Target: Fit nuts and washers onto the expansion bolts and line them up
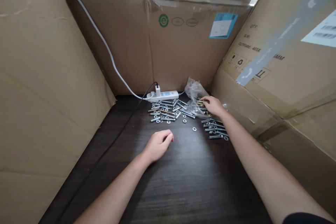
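Note:
My left hand rests on the dark table with its fingers curled in; whether anything is inside cannot be seen. Farther right, my right hand reaches over a clear plastic bag of metal parts, its fingertips at some brass-coloured pieces. What those fingers hold, if anything, is too small to tell. Left of the bag lies a pile of silver bolts with washers and nuts among them. Below my right hand is another group of bolts. A single washer lies between the groups.
Cardboard boxes wall the table at the left, back and right. A white power strip with a plugged-in adapter stands behind the bolts. A black cable crosses the table's left side; a white cable hangs behind.

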Tool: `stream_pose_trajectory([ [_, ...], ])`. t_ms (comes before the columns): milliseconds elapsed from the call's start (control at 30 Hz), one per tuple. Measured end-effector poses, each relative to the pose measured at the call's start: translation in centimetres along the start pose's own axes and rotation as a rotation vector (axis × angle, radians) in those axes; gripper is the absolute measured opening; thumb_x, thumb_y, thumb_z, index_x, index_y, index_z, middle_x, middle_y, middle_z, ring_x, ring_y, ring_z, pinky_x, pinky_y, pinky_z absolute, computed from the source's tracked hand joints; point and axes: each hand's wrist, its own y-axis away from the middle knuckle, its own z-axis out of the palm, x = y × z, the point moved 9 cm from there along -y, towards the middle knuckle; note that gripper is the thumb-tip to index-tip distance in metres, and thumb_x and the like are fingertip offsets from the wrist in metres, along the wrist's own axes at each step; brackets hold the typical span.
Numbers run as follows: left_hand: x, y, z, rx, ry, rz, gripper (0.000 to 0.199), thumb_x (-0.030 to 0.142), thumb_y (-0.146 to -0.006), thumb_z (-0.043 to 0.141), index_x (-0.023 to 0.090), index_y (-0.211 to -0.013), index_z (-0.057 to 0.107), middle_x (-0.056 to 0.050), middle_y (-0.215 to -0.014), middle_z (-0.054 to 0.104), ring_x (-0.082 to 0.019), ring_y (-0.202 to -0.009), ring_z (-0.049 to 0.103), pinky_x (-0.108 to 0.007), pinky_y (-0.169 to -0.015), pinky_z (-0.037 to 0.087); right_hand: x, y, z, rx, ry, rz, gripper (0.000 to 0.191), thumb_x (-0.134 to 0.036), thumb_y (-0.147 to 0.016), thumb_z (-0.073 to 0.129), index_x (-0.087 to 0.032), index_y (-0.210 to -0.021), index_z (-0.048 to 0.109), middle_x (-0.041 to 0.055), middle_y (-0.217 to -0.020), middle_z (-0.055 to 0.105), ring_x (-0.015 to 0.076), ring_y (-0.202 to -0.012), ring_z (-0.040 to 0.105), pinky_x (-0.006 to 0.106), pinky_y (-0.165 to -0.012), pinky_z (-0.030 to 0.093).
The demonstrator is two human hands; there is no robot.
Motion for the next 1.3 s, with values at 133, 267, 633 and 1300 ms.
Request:
stream_pose_trajectory([
  [133,-1.2,-0.3,-1.4,0.091,-0.087,-0.024,0.028,0.028,-0.090,0.037,0.018,-0.069,0.053,0.001,-0.072,0.057,-0.015,-0.074,0.053,-0.025,-0.068,0.039,-0.9,1.1,-1.5,0.082,-0.001,-0.003,0.027,-0.019,-0.080,0.050,-0.019,-0.101,0.068,0.0090,-0.102,0.065,0.0238,-0.098,0.054,0.035,-0.088,0.039],
  [267,-3.1,-0.7,-4.0,0.219,-0.170,-0.069,0.023,0.025,-0.089,0.038,0.019,-0.076,0.056,-0.001,-0.078,0.059,-0.017,-0.080,0.053,-0.028,-0.073,0.039,-6.4,3.6,-3.1,0.214,-0.074,-0.151,0.023,-0.019,-0.082,0.047,-0.018,-0.092,0.067,0.0089,-0.096,0.066,0.0243,-0.096,0.052,0.036,-0.089,0.037],
  [633,-5.8,-0.7,-7.0,0.331,-0.626,-0.228,0.023,0.024,-0.084,0.051,0.025,-0.106,0.059,-0.006,-0.095,0.056,-0.023,-0.089,0.049,-0.034,-0.077,0.038,-18.2,8.7,3.4,-0.007,0.048,-0.414,0.024,-0.020,-0.087,0.046,-0.017,-0.097,0.068,0.0096,-0.097,0.062,0.0241,-0.095,0.047,0.034,-0.084,0.038],
  [1300,-0.4,-0.7,-3.4,0.193,-0.385,0.097,0.006,0.023,-0.085,0.051,0.020,-0.087,0.056,-0.002,-0.085,0.054,-0.018,-0.082,0.049,-0.030,-0.074,0.039,-14.7,13.1,1.2,-0.099,-0.199,-0.342,0.011,-0.019,-0.087,0.048,-0.019,-0.093,0.058,0.0037,-0.091,0.058,0.0124,-0.071,0.056,0.023,-0.067,0.044],
])
